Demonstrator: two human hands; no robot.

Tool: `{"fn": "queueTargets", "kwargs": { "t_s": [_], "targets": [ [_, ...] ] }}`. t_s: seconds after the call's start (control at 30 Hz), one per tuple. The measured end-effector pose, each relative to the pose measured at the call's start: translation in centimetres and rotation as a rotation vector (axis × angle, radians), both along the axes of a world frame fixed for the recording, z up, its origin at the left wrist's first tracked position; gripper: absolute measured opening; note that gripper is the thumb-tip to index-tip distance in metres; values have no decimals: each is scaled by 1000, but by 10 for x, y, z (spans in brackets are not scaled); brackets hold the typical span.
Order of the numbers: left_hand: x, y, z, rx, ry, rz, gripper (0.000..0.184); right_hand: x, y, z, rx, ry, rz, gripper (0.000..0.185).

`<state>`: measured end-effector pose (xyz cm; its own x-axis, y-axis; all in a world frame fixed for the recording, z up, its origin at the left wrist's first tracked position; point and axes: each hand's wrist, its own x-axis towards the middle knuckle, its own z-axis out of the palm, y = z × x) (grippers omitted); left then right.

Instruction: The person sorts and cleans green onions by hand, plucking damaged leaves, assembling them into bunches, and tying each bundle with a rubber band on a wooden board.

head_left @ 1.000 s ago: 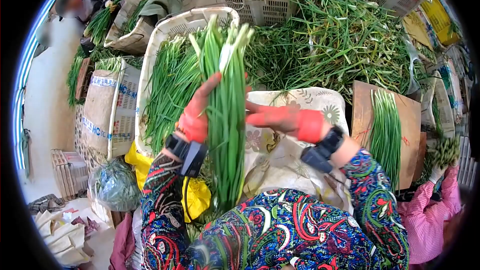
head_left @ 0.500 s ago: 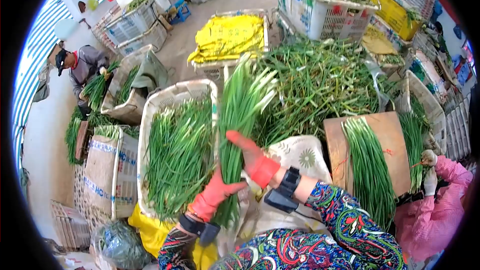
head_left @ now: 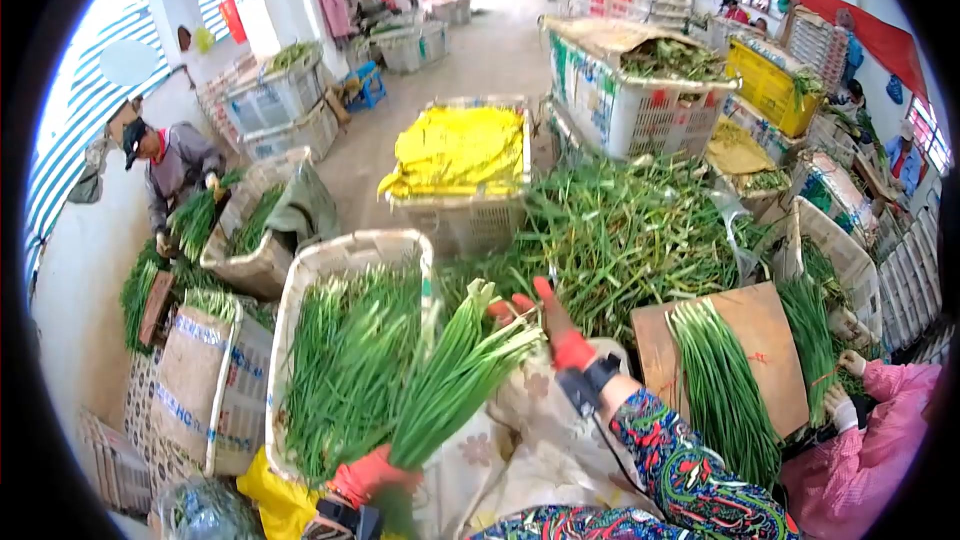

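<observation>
- Pile of loose greens (head_left: 640,240): heaped to the right of and beyond the front crate.
- Front crate (head_left: 365,242): white, with green stalks (head_left: 350,350) lying inside it, their pale ends toward its far side.
- Yellow sacking (head_left: 455,150): over another crate (head_left: 460,212), which stands beyond the front crate and slightly right.
- Pale cloth (head_left: 540,450): spread just right of the front crate, printed with flowers.
- Co-worker in pink (head_left: 865,440): far right of the front crate, white-gloved hands at some greens.
- Wooden board (head_left: 780,360): right of the front crate and well apart from it, with a laid-out bundle (head_left: 715,370) of green stalks on it.
- Held bunch (head_left: 450,380): tilted at the front crate's right side, white ends up and to the right, leaves down toward the near edge.
- Left hand (head_left: 375,475): red-gloved, at the front crate's near right corner, closed around the bunch's leafy part.
- Right hand (head_left: 560,328): red-gloved, right of the front crate, thumb and fingers spread wide at the white ends; whether they press on them cannot be told.
</observation>
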<state>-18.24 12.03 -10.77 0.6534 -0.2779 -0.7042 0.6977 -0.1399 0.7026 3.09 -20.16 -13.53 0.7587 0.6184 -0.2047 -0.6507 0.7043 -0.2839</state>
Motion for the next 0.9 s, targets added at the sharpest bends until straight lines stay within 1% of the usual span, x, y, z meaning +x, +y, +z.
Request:
{"fn": "queueTargets", "kwargs": {
  "t_s": [0.03,0.1,0.13,0.17,0.23,0.27,0.37,0.4,0.43,0.47,0.5,0.53,0.57,0.6,0.63,0.67,0.7,0.73,0.77,0.8,0.83,0.87,0.9],
  "targets": [
    [-4,4,-2,20,-14,-7,29,11,-11,-16,144,-62,245,62],
    [-8,3,4,30,16,-27,27,-21,5,37,-471,-9,97,40],
    [-13,6,-5,26,14,-36,27,-21,0,36,-468,-73,362,35],
    [-14,9,-17,19,8,-52,27,-36,5,72,-624,-130,423,30],
    [-14,8,-29,14,-9,-63,27,-23,6,21,-955,-433,363,25],
    [-14,7,-30,21,-10,-55,26,-20,7,7,-892,-535,336,23],
    [-15,4,-37,17,3,-32,29,-5,7,12,-919,-366,287,24],
    [-11,-1,-36,18,-12,-38,30,-13,9,44,-1030,-425,252,24],
    [-9,-4,-36,18,-22,-43,31,-10,5,52,-1121,-539,187,24],
    [-4,-5,-38,-4,-34,-69,34,6,-4,47,-1095,-544,162,24],
    [0,-11,-34,-3,-31,-30,26,22,-13,44,-1167,-720,94,23],
    [3,-11,-34,-1,-33,-44,27,36,-19,58,-1142,-563,109,21],
    [7,-11,-34,2,-39,-57,27,58,-25,61,-1272,-533,120,19],
    [12,-13,-31,21,-44,-80,26,69,-34,68,-1191,-522,113,18],
    [18,-17,-27,39,-52,-108,26,81,-43,71,-1141,-545,27,19],
    [19,-18,-25,55,-62,-139,25,83,-49,84,-1172,-514,-95,21],
    [17,-17,-26,11,-57,-106,29,83,-53,104,-1140,-507,-193,24],
    [17,-15,-28,-33,-55,-77,33,88,-62,116,-1175,-489,-297,26],
    [17,-13,-30,-77,-54,-50,36,97,-75,124,-1167,-545,-433,27],
    [13,-10,-34,-76,-29,-20,37,107,-96,127,-1005,-549,-513,27],
    [10,-9,-37,-58,-7,-5,36,127,-123,125,-903,-566,-636,28],
    [6,-7,-39,-37,14,16,35,152,-160,121,-786,-538,-699,23],
    [1,-5,-40,-17,37,41,34,171,-190,109,-786,-581,-781,26]
  ]
}}
